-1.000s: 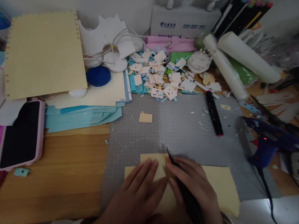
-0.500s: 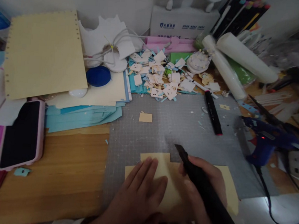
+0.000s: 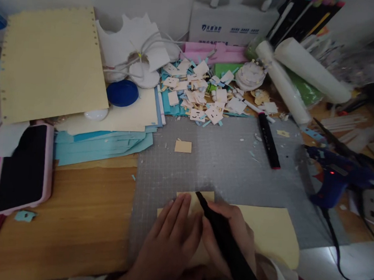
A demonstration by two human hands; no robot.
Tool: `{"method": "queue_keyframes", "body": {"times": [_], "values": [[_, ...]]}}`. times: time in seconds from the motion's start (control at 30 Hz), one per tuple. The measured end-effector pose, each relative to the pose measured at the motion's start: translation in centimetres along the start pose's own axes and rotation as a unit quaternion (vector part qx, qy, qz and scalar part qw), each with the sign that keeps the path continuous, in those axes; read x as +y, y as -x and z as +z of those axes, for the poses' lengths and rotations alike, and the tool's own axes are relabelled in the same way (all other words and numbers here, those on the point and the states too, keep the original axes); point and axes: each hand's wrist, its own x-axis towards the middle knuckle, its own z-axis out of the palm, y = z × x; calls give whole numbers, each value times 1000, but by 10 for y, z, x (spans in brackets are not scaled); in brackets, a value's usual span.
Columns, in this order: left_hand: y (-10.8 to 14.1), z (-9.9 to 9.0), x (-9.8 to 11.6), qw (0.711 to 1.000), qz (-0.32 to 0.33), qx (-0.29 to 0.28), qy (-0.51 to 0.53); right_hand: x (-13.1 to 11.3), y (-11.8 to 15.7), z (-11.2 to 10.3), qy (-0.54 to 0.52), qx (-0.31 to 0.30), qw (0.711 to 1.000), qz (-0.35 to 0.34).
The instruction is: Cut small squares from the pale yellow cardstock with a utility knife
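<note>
A sheet of yellow paper (image 3: 267,226) lies at the front of the grey cutting mat (image 3: 214,159). My left hand (image 3: 175,234) rests flat on its left part, fingers stretched forward and holding nothing. My right hand (image 3: 231,234) is closed around a black craft knife (image 3: 221,233), its tip at the paper's upper tab, just right of my left fingertips. A small yellow paper rectangle (image 3: 183,146) lies farther back on the mat.
Cut paper pieces with drawn faces (image 3: 199,93) are heaped at the back. A black marker (image 3: 269,142) and a blue glue gun (image 3: 333,177) lie right. At left are a phone (image 3: 26,168) and blue paper sheets (image 3: 105,146).
My right hand and the knife have moved left, bringing the tip from beyond the paper's edge onto the tab. My left hand has stayed almost in place.
</note>
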Motion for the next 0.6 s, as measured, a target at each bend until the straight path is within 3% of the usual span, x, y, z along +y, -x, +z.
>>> {"method": "queue_keyframes", "body": {"times": [0.27,0.6], "values": [[-1,-2,-3,1000,12,1,-10,-4,-2,-1,-1,-19,1000,4],[-1,-2,-3,1000,4,9,-11,-4,-8,0,45,-45,994,-84]]}}
